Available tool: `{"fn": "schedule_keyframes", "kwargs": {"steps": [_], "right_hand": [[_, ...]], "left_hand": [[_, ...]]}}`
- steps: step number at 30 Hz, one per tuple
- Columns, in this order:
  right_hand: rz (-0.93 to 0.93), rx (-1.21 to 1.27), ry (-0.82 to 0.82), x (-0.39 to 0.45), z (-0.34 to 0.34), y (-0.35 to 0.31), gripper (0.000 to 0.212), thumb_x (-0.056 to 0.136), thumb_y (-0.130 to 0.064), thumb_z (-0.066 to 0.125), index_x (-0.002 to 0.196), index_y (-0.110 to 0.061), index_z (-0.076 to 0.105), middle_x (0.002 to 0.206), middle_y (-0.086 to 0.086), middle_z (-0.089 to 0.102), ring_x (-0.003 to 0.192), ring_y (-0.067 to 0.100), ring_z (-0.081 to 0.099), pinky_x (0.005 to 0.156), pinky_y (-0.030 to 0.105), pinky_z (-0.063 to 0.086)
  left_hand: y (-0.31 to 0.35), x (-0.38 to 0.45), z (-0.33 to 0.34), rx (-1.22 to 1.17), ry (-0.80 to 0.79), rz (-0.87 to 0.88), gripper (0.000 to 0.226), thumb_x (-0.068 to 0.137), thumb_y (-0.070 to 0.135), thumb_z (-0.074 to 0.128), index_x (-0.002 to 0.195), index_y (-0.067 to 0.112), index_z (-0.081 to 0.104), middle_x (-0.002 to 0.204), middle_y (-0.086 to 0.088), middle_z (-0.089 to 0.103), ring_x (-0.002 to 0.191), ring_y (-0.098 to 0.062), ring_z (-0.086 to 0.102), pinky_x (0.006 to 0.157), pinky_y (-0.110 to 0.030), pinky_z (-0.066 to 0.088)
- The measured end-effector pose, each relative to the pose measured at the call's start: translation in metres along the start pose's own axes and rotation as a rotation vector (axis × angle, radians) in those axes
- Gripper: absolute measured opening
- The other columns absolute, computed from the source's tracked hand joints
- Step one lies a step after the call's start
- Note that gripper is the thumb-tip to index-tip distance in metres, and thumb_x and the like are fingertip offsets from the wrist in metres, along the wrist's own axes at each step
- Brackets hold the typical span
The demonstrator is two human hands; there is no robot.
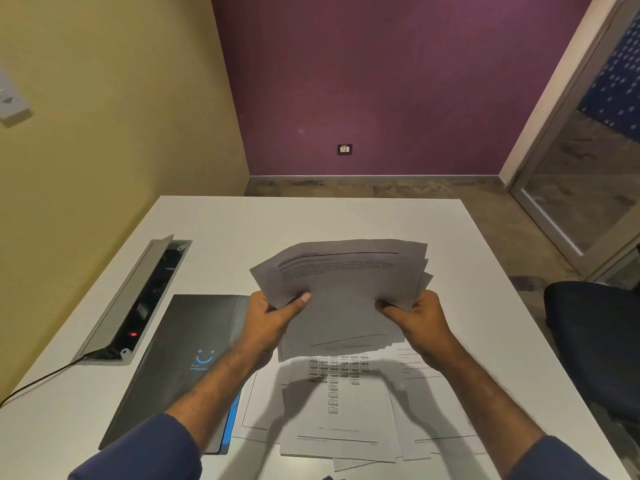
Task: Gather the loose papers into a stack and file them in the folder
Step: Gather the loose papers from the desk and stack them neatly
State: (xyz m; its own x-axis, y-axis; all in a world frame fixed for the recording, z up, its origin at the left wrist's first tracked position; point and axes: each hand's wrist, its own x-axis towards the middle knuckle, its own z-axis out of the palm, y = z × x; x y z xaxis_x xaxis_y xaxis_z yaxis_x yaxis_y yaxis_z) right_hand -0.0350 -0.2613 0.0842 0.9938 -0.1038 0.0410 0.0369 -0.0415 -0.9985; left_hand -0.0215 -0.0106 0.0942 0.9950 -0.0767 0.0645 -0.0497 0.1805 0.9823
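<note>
White paper, one bundle: the held sheaf point(341, 296), several printed sheets, is raised clear of the white table point(242, 223) and tilted away from us. Its right edges are fanned and uneven, so it is not yet squared.

Grip, left hand point(273, 322): closed on the sheaf's left edge, thumb on top and fingers beneath.

Grip, right hand point(417, 315): closed on the lower right edge, fingers curled over the paper. Both forearms show dark blue sleeves at the bottom of the view.

Loose papers point(343, 417), remaining: several sheets lie overlapped and askew on the table directly under the sheaf, the top one bearing a chart of small boxes. At least one more edge pokes out nearest us.

Folder point(187, 344): dark cover with a blue smile mark, lying shut on the table just left of the loose papers, under the left forearm. A blue edge shows at its near corner.

Other fixtures: an open cable hatch point(138, 303) set in the table to the far left, one red light lit, with a black cable point(38, 381) leading off; a dark chair point(595, 341) to the right.

Step in hand, in our judgement: gathering, partway done. The next move calls for tapping the sheaf square, then collecting the sheets below and adding them. Only after that does the folder need opening, which would want one hand free.
</note>
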Motion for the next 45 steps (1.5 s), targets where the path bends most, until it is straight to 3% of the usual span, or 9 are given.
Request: {"fn": "schedule_keyframes", "kwargs": {"steps": [8, 12, 17, 22, 25, 28, 35, 42, 45], "right_hand": [[-0.01, 0.049, -0.043, -0.008, -0.003, 0.008, 0.032, 0.074, 0.005, 0.076, 0.097, -0.017, 0.075, 0.098, -0.003, 0.077, 0.09, 0.009, 0.071, 0.074, 0.019, 0.055], [0.055, 0.026, -0.048, -0.008, 0.002, 0.018, 0.032, 0.076, 0.01, 0.073, 0.096, -0.015, 0.075, 0.091, -0.009, 0.077, 0.086, 0.006, 0.069, 0.073, 0.014, 0.052], [-0.021, -0.002, 0.039, -0.008, 0.006, 0.016, 0.03, 0.08, 0.003, 0.072, 0.087, -0.025, 0.078, 0.088, -0.012, 0.078, 0.085, 0.002, 0.07, 0.074, 0.009, 0.05], [0.008, -0.01, -0.035, -0.003, -0.002, 0.012, 0.025, 0.079, -0.001, 0.076, 0.099, -0.015, 0.075, 0.092, -0.001, 0.079, 0.087, 0.014, 0.074, 0.074, 0.021, 0.056], [0.07, -0.013, -0.05, -0.002, -0.003, 0.017, 0.027, 0.079, -0.004, 0.076, 0.106, -0.008, 0.073, 0.099, 0.004, 0.078, 0.093, 0.02, 0.073, 0.081, 0.029, 0.058], [0.101, 0.042, -0.009, -0.001, -0.002, 0.018, 0.026, 0.081, -0.008, 0.075, 0.106, -0.01, 0.073, 0.1, 0.004, 0.078, 0.092, 0.022, 0.074, 0.081, 0.036, 0.058], [0.109, 0.172, 0.088, -0.008, 0.0, 0.026, 0.02, 0.076, -0.007, 0.078, 0.091, -0.021, 0.075, 0.091, -0.002, 0.079, 0.081, 0.013, 0.075, 0.064, 0.019, 0.057], [0.058, -0.073, 0.043, -0.043, 0.004, 0.071, 0.03, 0.082, 0.005, 0.071, 0.103, -0.016, 0.071, 0.098, 0.006, 0.077, 0.095, 0.019, 0.072, 0.086, 0.03, 0.056], [0.052, -0.154, 0.031, -0.046, 0.005, 0.079, 0.02, 0.087, 0.001, 0.066, 0.098, -0.015, 0.071, 0.094, 0.015, 0.075, 0.089, 0.019, 0.07, 0.08, 0.032, 0.055]], "left_hand": [[-0.01, -0.001, -0.009, 0.077, -0.126, -0.07, 0.046, 0.07, 0.022, 0.085, 0.115, 0.02, 0.073, 0.116, -0.003, 0.075, 0.113, -0.02, 0.068, 0.094, -0.031, 0.054], [-0.022, -0.001, -0.004, 0.161, -0.002, -0.174, 0.027, 0.079, 0.014, 0.081, 0.106, 0.018, 0.078, 0.11, 0.0, 0.077, 0.108, -0.013, 0.069, 0.104, -0.042, 0.049], [-0.023, -0.001, -0.001, 0.165, 0.038, -0.134, 0.02, 0.086, 0.008, 0.073, 0.093, 0.025, 0.082, 0.097, 0.008, 0.079, 0.091, -0.001, 0.069, 0.086, -0.023, 0.049], [-0.008, 0.007, -0.003, -0.001, 0.064, -0.053, 0.022, 0.084, 0.009, 0.075, 0.106, 0.01, 0.077, 0.109, -0.007, 0.077, 0.106, -0.02, 0.071, 0.09, -0.027, 0.054], [0.002, 0.012, -0.001, -0.104, -0.061, -0.066, 0.035, 0.081, 0.021, 0.078, 0.112, 0.004, 0.073, 0.116, -0.017, 0.073, 0.112, -0.032, 0.068, 0.097, -0.041, 0.053], [0.004, 0.015, -0.002, -0.155, -0.154, -0.079, 0.044, 0.079, 0.024, 0.078, 0.118, 0.006, 0.07, 0.122, -0.016, 0.071, 0.116, -0.029, 0.066, 0.097, -0.036, 0.053], [-0.033, 0.003, -0.004, 0.021, -0.018, -0.21, 0.033, 0.075, 0.022, 0.079, 0.107, 0.013, 0.076, 0.109, -0.009, 0.077, 0.105, -0.024, 0.071, 0.094, -0.038, 0.054], [-0.084, -0.029, 0.004, 0.159, 0.063, -0.361, 0.015, 0.081, 0.022, 0.079, 0.096, 0.02, 0.075, 0.093, 0.002, 0.08, 0.094, -0.021, 0.074, 0.068, -0.019, 0.056], [-0.092, -0.036, 0.004, 0.25, 0.123, -0.371, 0.011, 0.087, 0.026, 0.073, 0.098, 0.024, 0.072, 0.092, 0.005, 0.078, 0.092, -0.016, 0.072, 0.064, -0.014, 0.054]]}}
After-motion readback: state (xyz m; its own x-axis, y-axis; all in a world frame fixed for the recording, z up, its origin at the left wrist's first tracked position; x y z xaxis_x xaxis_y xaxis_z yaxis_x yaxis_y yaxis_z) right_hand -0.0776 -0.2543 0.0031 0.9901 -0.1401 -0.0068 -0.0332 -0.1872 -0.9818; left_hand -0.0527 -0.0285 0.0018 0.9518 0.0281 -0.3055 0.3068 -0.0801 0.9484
